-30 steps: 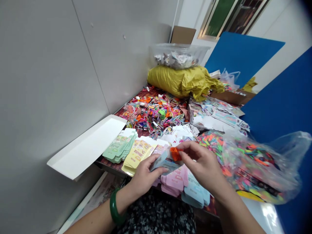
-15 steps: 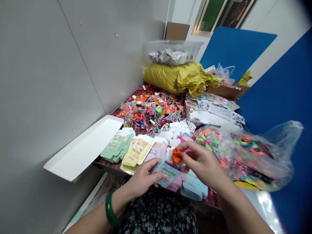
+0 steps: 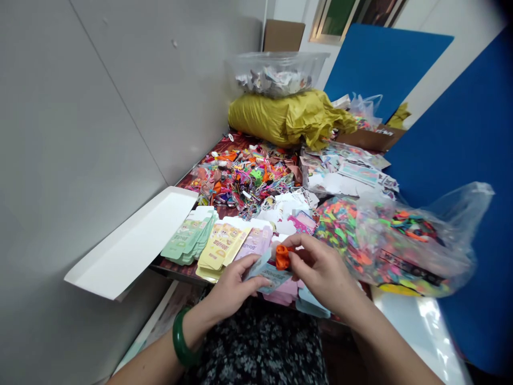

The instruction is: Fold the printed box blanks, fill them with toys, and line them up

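My left hand [image 3: 233, 286] grips a small light-blue printed paper box [image 3: 270, 276], thumb across its front, its top end open. Between the thumb and fingers of my right hand [image 3: 323, 267] is a bunched orange balloon [image 3: 282, 258], right at the box's open top. What lies inside the box is mostly hidden. Below and beside the hands lie flat pink boxes [image 3: 284, 294] and blue boxes [image 3: 311, 303] at the table edge. To the left are stacks of lilac boxes [image 3: 253, 243], yellow boxes [image 3: 222, 248] and green boxes [image 3: 187, 235].
A heap of small colourful trinkets [image 3: 244, 179] covers the table's middle. At right sits a clear bag of colourful pieces [image 3: 417, 246]; behind it, bagged printed cards [image 3: 352, 174]. A yellow sack [image 3: 276, 117] carries a clear tub [image 3: 276, 77]. A white tray [image 3: 134, 243] juts out left.
The orange balloon and my right hand have shifted slightly left and closer to the box's opening. The box is tilted a little differently, and the whole view has moved slightly.
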A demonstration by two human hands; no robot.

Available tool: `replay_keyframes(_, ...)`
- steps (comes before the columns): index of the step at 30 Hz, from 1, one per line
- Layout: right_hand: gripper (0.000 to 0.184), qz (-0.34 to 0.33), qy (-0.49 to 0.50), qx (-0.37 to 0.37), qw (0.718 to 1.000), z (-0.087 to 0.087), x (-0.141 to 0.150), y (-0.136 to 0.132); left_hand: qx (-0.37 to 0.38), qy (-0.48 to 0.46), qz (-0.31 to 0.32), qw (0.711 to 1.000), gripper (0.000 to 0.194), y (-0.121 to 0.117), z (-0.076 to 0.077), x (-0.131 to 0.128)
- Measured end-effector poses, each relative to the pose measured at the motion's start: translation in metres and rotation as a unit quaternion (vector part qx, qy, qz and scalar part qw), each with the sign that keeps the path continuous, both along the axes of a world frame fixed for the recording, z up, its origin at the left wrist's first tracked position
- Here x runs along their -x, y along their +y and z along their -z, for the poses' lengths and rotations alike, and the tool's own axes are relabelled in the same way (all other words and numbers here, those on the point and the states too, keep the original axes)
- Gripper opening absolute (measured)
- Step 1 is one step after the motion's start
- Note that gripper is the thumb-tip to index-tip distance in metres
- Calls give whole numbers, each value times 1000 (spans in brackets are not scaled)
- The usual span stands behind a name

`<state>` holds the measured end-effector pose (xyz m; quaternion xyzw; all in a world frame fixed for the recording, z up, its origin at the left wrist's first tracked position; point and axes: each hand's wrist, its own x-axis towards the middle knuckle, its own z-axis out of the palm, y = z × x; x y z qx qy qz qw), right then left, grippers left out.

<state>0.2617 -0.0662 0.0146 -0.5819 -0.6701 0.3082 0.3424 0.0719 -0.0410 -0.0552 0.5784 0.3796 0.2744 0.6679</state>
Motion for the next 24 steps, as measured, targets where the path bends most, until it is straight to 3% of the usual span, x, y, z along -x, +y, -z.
replay_keyframes(3,19,-32,-93,-77,992,11,2,-2,2,6,-4,1000,31,0,1,-2)
replay_keyframes(6,22,-104,-188,-119,969,17,4,-2,-19,27,-5,999,29,-2,3,-5)
replay_keyframes(8,26,-149,-210,-113,960,16,5,-1,-45,38,-11,998,27,-3,5,-7)
replay_keyframes(11,32,-191,-146,-55,969,6,-3,-2,-72,24,-13,997,25,-2,5,-8)
replay_keyframes(13,31,-140,-68,-31,987,-3,-15,-4,-63,-1,-7,998,27,0,4,-8)
replay_keyframes(16,23,46,2,-21,999,-8,-35,-6,-32,-41,-2,999,31,2,2,-7)
replay_keyframes(17,24,81,10,-2,997,-7,-40,-6,-27,-50,-3,998,32,3,1,-7)
replay_keyframes(20,30,55,22,87,994,4,-47,-8,-28,-55,-11,998,29,1,0,-8)
replay_keyframes(24,21,21,68,120,990,21,-43,-12,-56,-37,-12,998,36,-3,3,-8)
